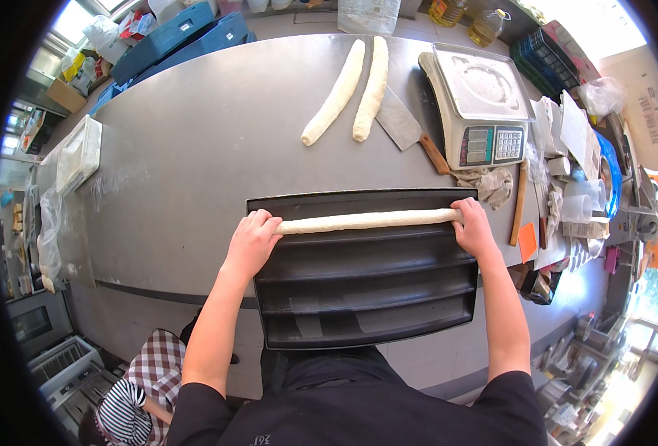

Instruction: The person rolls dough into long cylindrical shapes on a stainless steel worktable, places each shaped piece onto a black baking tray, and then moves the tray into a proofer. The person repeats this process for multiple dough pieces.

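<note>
A long, thin dough strip (366, 221) stretches between my two hands, across the far part of a black baguette tray (366, 298) with lengthwise grooves. My left hand (254, 236) is closed on the strip's left end, and my right hand (471, 225) grips its right end near the tray's right rim. The tray overhangs the near edge of the steel table. Farther back lie two thicker dough strips (334, 93) side by side. A cleaver (401, 123) with a wooden handle rests just right of them, its blade partly beside the dough.
A digital scale (485, 104) stands at the far right, with a crumpled cloth (492, 184) before it. A wooden stick (519, 204) lies at the right edge. On the left sits a white plastic tub (80, 154). Another person (139, 394) is at the lower left.
</note>
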Tool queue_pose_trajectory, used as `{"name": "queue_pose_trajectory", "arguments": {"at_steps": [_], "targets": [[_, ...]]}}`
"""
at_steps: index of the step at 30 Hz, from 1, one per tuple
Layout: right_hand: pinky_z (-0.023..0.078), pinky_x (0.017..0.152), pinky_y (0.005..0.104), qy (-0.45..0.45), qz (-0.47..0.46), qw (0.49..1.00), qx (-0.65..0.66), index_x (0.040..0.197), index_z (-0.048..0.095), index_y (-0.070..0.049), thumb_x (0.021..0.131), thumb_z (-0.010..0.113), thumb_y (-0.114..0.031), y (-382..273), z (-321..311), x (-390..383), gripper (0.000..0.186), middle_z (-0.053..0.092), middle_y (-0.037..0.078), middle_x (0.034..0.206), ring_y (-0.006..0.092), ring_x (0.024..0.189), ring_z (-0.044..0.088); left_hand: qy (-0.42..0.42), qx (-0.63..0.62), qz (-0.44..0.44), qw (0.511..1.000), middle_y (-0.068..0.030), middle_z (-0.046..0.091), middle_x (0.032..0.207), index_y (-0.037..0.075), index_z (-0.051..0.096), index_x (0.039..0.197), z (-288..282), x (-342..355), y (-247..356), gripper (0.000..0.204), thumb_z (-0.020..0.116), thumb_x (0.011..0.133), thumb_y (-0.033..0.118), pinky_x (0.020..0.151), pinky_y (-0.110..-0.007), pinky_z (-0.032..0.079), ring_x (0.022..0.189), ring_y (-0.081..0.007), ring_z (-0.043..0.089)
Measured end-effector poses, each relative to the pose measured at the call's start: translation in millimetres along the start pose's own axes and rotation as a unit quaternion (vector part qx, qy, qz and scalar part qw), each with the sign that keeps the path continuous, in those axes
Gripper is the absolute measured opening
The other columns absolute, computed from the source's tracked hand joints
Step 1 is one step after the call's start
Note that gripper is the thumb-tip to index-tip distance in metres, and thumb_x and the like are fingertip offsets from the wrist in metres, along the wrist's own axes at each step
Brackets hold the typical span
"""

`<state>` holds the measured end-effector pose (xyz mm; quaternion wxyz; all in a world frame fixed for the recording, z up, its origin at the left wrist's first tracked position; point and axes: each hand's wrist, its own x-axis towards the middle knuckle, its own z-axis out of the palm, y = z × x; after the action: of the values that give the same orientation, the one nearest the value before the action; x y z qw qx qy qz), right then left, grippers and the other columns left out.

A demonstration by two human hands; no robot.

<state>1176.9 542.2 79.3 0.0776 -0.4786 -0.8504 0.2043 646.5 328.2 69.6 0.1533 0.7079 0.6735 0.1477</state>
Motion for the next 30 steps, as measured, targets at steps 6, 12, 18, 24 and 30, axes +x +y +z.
{"name": "queue_pose_trajectory", "arguments": {"at_steps": [6, 12, 18, 24, 30], "targets": [[0.053, 0.104, 0.0533, 0.019, 0.001, 0.997, -0.069, 0.128, 0.070, -0.008, 0.090, 0.078, 0.003, 8, -8, -12, 0.041, 0.068, 0.015, 0.123, 0.0416, 0.123, 0.065, 0.037, 0.060, 0.019, 0.997, -0.0050, 0.071, 0.121, 0.008, 0.077, 0.135, -5, -10, -4, 0.045, 0.092, 0.092, 0.012, 0.109, -0.045, 0.053, 0.116, -0.0277, 0.070], [0.052, 0.105, 0.0517, 0.030, -0.003, 0.996, -0.089, 0.124, 0.071, -0.007, 0.093, 0.072, 0.003, 18, -5, -8, 0.032, 0.069, 0.015, 0.123, 0.0417, 0.123, 0.066, 0.034, 0.057, 0.014, 0.998, -0.0040, 0.071, 0.120, 0.007, 0.078, 0.134, -1, -11, -9, 0.044, 0.091, 0.092, 0.010, 0.109, -0.044, 0.051, 0.117, -0.0265, 0.070], [0.052, 0.110, 0.0512, 0.034, -0.005, 0.994, -0.104, 0.127, 0.073, -0.007, 0.092, 0.072, 0.004, 19, -2, -12, 0.037, 0.070, 0.014, 0.128, 0.0419, 0.127, 0.066, 0.028, 0.051, -0.002, 0.998, -0.0053, 0.072, 0.122, 0.007, 0.076, 0.139, -6, -16, -6, 0.050, 0.089, 0.092, 0.007, 0.110, -0.044, 0.051, 0.121, -0.0268, 0.069], [0.052, 0.112, 0.0520, 0.056, -0.007, 0.995, -0.085, 0.133, 0.074, -0.007, 0.084, 0.079, 0.005, 14, 1, -17, 0.051, 0.072, 0.016, 0.136, 0.0406, 0.132, 0.067, 0.054, 0.047, -0.009, 0.997, -0.0056, 0.074, 0.129, 0.007, 0.074, 0.144, -21, -16, -1, 0.056, 0.088, 0.089, 0.004, 0.110, -0.045, 0.051, 0.125, -0.0284, 0.068], [0.050, 0.115, 0.0511, 0.089, -0.007, 0.990, -0.111, 0.133, 0.074, -0.006, 0.087, 0.077, 0.006, 14, -9, -21, 0.048, 0.072, 0.013, 0.137, 0.0383, 0.134, 0.066, 0.084, 0.014, -0.096, 0.992, -0.0059, 0.077, 0.132, 0.009, 0.075, 0.142, -42, -30, -15, 0.055, 0.088, 0.089, 0.002, 0.106, -0.045, 0.052, 0.123, -0.0303, 0.068]]}}
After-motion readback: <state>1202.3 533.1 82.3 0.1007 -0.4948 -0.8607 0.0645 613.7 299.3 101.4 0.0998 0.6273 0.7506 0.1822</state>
